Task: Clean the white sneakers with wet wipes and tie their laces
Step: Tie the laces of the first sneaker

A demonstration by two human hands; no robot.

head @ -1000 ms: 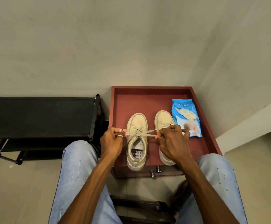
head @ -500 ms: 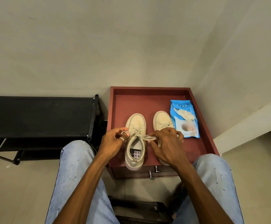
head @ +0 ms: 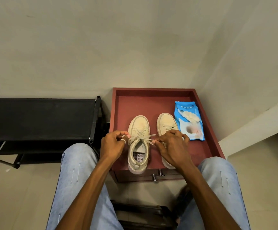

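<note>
Two lace ends are pinched, one in my left hand (head: pixel 114 144) fingers, one in my right hand (head: pixel 171 146), crossed over the left sneaker (head: pixel 139 143) at frame centre on the red worktop (head: pixel 151 103). Uneven pull could slip an end loose; wipes (head: pixel 188 121) lie right.

two sneakers sit side by side on the cabinet top (head: pixel 135 103) in front of me — the left sneaker (head: pixel 139 143) between my left hand (head: pixel 114 145) and my right hand (head: pixel 171 146), the right sneaker (head: pixel 165 123) partly under my right hand. the wet wipes pack (head: pixel 188 121) lies right of it. a shoe rack (head: pixel 40 118) stands left of the cabinet.
</note>
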